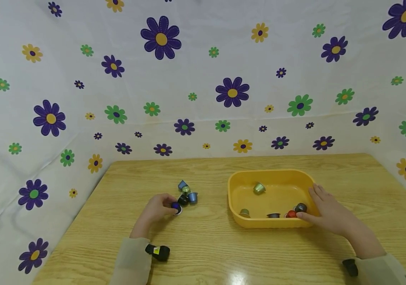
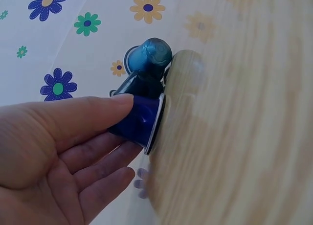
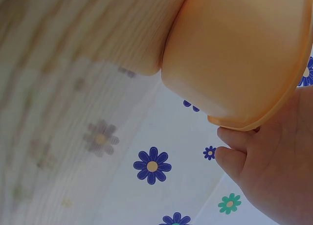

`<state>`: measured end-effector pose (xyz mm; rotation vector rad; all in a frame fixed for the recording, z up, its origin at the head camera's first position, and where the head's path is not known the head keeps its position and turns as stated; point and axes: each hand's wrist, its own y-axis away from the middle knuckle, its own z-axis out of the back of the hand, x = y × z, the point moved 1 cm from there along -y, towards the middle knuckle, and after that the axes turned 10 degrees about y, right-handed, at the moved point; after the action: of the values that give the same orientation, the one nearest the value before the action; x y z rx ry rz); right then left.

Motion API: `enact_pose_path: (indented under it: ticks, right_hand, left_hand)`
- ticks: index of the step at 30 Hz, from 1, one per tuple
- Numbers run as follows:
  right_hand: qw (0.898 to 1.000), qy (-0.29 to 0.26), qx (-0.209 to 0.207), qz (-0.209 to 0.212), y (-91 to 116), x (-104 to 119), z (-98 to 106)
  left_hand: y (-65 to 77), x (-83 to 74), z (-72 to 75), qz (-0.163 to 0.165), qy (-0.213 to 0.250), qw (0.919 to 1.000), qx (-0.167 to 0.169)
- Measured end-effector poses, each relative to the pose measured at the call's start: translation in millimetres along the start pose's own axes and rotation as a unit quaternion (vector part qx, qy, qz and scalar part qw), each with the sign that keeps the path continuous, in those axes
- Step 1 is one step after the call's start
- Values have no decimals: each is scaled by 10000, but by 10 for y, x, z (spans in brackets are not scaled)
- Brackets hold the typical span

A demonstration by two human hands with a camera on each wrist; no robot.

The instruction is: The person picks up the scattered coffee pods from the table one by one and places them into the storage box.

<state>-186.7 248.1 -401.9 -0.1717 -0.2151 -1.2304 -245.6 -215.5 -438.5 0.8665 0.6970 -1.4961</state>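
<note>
In the head view my left hand [image 1: 156, 208] pinches a dark blue coffee capsule [image 1: 176, 206] at the table's left. The left wrist view shows this dark blue capsule [image 2: 139, 120] between thumb and fingers, its pale rim facing the wood. A dark capsule [image 1: 183, 200] stands right beside it, with a green capsule [image 1: 186, 189] and two lighter blue capsules [image 1: 193, 198] behind. My right hand [image 1: 332, 213] rests on the right rim of a yellow tub [image 1: 236, 223], fingers laid over the edge, thumb near the front corner. Its fingers [image 3: 230, 159] touch the rim in the right wrist view.
Inside the tub lie a light green capsule [image 1: 259, 188], an olive one [image 1: 244, 213], a dark one [image 1: 273, 215], a red one [image 1: 291, 214] and a black one [image 1: 300, 207]. The wooden table [image 1: 203, 245] meets a flower-patterned cloth [image 1: 195, 63] behind and at the sides.
</note>
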Motion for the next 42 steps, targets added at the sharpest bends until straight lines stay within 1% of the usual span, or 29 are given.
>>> enact_pose_path:
  ticks: [4,9,14,21,26,35,42]
  right_hand:
    - [10000,15,2,20,-9,-3,-5]
    - [10000,-28,29,19,-7,-4,-4]
    - [10000,-40,24,24,1,0,-2]
    - [9999,-73,76,13,-6,-5,-4]
    - [9999,-105,72,18,3,4,5]
    - [9999,-75,93,-19,8,12,12]
    - [10000,-14,59,-28,4,24,19]
  left_hand:
    - [1,-13,7,26,15,10000,-9]
    - [37,-89,22,12,6,10000,-66]
    - [62,-142,37,-64,-87,9999,-130]
    - [73,-154,59,-141,-56,9998,-109]
    - [74,-183,82,-191,-12,9997,-164]
    - [116,-262,125,-425,-40,9989,-207]
    - [151,-335,150,-460,99,9986,-259]
